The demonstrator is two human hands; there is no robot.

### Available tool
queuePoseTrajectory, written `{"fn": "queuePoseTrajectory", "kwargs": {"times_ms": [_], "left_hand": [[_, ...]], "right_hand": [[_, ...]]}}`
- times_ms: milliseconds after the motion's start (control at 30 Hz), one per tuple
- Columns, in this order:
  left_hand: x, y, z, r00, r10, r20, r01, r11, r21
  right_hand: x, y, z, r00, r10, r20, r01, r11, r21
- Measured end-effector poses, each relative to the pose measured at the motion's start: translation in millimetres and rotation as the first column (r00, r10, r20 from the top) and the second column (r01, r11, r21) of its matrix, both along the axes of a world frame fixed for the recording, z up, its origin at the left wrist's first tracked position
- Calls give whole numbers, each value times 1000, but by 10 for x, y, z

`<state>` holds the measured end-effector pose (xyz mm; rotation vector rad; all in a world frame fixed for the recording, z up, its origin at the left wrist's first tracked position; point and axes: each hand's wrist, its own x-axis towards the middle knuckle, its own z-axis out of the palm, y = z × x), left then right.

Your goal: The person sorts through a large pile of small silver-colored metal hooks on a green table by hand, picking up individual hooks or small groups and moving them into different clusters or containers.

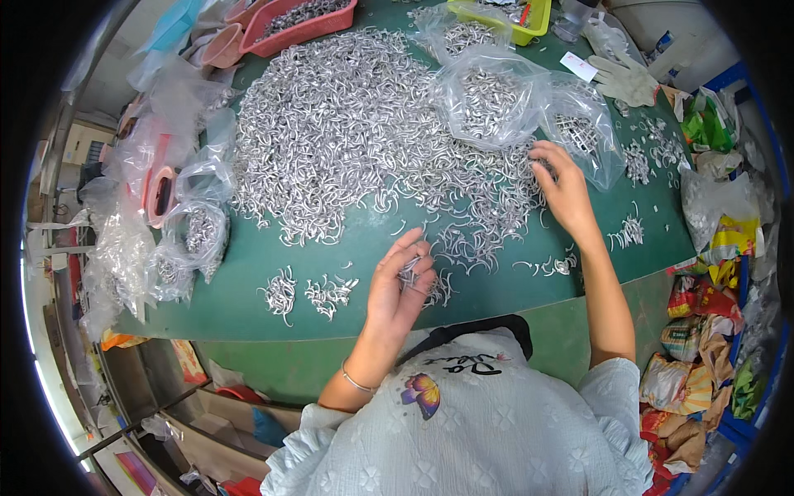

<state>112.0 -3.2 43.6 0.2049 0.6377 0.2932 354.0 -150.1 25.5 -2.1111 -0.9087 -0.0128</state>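
A large heap of small curved silvery metal pieces point(331, 124) spreads over the green table point(248, 285). My left hand point(403, 281) is near the table's front edge, palm up, its fingers curled around a few of these curved metal pieces. Beside it, a small cluster of pieces point(441, 289) rests on the table. My right hand point(564, 183) reaches to the right edge of the heap, thumb and fingers bent but apart; no piece shows between them. Two small separate piles, one point(281, 293) next to another point(331, 295), sit to the left of my left hand.
Clear plastic bags of metal pieces point(488, 99) stand at the back right, and more bags point(194, 227) lie at the left. A red tray point(298, 25) and a yellow-green tray point(529, 21) are at the back. A glove point(624, 78) lies far right, near blue shelving point(744, 331) with packages.
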Motion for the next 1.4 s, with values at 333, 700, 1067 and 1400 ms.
{"fn": "queuePoseTrajectory", "kwargs": {"times_ms": [333,700,1067,1400], "left_hand": [[38,83,-156,994,-91,59,94,995,-43],[11,27,-122,971,-231,-55,231,973,-6],[28,-86,-94,928,-372,21,372,928,11],[42,-133,-18,902,-430,21,430,903,26]], "right_hand": [[-583,390,53,904,365,224,-306,916,-259],[-631,349,56,947,233,220,-200,967,-159],[-572,199,44,961,2,278,66,970,-235],[-600,345,-43,944,74,320,5,971,-240]]}}
